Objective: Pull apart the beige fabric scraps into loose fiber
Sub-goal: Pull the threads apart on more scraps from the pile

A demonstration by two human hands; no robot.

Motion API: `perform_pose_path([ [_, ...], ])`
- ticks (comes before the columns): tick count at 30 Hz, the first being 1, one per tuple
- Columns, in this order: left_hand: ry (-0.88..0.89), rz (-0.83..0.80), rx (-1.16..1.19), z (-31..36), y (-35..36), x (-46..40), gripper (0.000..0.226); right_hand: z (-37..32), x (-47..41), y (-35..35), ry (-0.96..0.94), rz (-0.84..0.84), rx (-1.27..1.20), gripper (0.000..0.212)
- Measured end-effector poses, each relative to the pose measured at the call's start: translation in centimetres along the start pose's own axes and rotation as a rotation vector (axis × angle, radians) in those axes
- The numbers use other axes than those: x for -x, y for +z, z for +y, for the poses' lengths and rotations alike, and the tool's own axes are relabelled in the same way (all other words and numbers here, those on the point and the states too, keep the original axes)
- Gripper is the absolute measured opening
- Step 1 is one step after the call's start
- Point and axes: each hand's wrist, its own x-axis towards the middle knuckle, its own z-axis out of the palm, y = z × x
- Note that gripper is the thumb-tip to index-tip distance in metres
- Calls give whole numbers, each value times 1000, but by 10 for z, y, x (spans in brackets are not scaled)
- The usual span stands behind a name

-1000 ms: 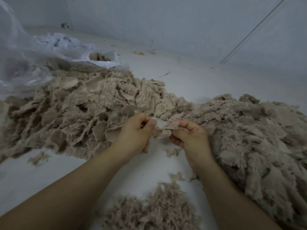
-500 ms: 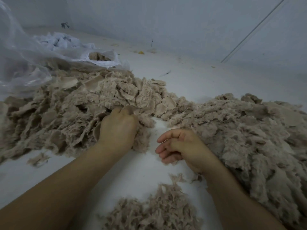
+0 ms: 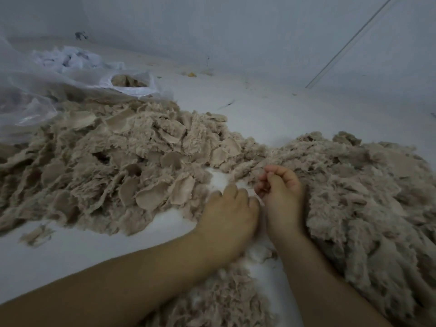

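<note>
I read this as a bare sorting or textile-waste workroom, with work done at floor level. The white floor [image 3: 271, 109] meets a plain pale wall [image 3: 236, 27] beyond the hands, unfurnished; a thin pale strip [image 3: 349, 43] runs diagonally on the wall, far right of the hands. Bulk material indicates processing rather than domestic use: a large heap of beige fabric scraps [image 3: 113, 161] left of the hands, a fluffier mound of loose fiber [image 3: 365, 197] right of them. A clear plastic bag [image 3: 28, 90] holding more scraps lies beyond the left heap. Small debris [image 3: 191, 74] dots the floor near the wall.
</note>
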Motion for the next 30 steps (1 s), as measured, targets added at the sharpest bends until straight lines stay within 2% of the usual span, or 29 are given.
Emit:
perform_pose_path([
  [2, 81, -42, 239, 16, 6, 16, 5, 0, -2, 0, 21, -3, -36, 27],
  [3, 67, -72, 351, 18, 7, 18, 5, 0, -3, 0, 28, -1, -58, 26],
  [5, -76, -100, 470, 6, 7, 6, 9, 0, -3, 0, 19, 13, -86, 26],
  [7, -224, 20, 490, -13, 11, -17, 10, 0, -2, 1, 6, 6, -95, 26],
  [9, -293, 91, 442, -30, 18, -42, 24, 1, -1, 3, 27, -26, -116, 25],
  [11, -342, 41, 420, -41, 27, -58, 27, 1, -1, 3, 55, -68, -118, 25],
  [13, -368, -21, 397, -43, 38, -64, 16, 2, -1, 3, 70, -99, -104, 25],
  [18, -280, 116, 543, -35, 41, -38, 9, 3, -2, 3, 113, -163, -59, 25],
  [21, -160, 151, 696, -31, 31, -15, 9, 4, -3, 2, 127, -167, 12, 23],
  [26, -102, 178, 886, -32, 18, 20, 16, 7, -4, -2, 101, -150, 135, 27],
  [28, -144, 250, 922, -35, 19, 27, 17, 10, -6, -3, 75, -116, 178, 25],
  [30, -291, 320, 981, -40, 23, 26, 18, 14, -8, -4, 63, -113, 159, 18],
])
